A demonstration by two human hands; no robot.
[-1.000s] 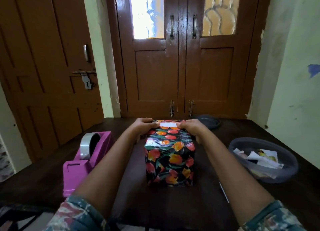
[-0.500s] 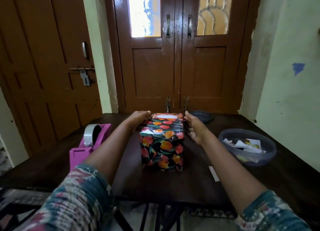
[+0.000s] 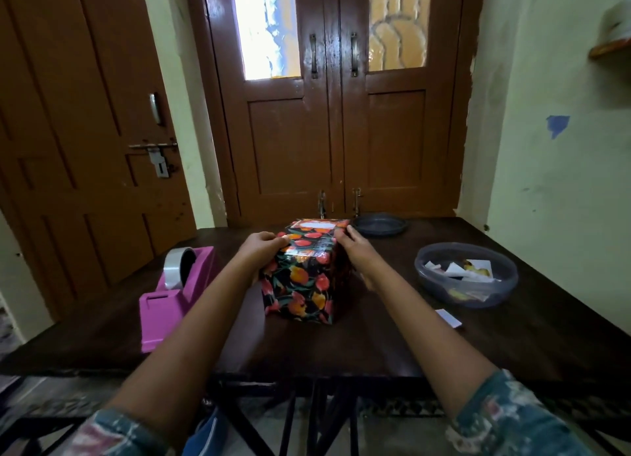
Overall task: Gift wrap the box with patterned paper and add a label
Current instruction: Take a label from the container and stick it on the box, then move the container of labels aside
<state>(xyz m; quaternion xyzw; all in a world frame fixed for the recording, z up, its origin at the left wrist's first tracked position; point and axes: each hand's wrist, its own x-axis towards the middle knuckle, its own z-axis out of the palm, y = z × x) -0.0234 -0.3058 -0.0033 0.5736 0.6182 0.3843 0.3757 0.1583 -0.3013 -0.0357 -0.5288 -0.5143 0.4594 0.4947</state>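
The box (image 3: pixel 300 285), wrapped in black paper with red and orange flowers, stands in the middle of the dark wooden table (image 3: pixel 375 346). A white label (image 3: pixel 316 224) lies on its top near the far edge. My left hand (image 3: pixel 263 252) grips the box's upper left edge, fingers curled over it. My right hand (image 3: pixel 358 256) presses against the right side, its thumb at the top edge. The box sits between both hands, turned a little so one corner faces me.
A pink tape dispenser (image 3: pixel 164 305) with a clear tape roll (image 3: pixel 179 268) stands at the left. At the right is a grey bowl (image 3: pixel 444 291) of paper scraps, with a white paper slip (image 3: pixel 449 318) in front. A dark lid (image 3: pixel 380 224) lies behind the box.
Both hands left the far top edge of the box, opened briefly beside it, and now hold its sides. The box has turned slightly. My head has pulled back.
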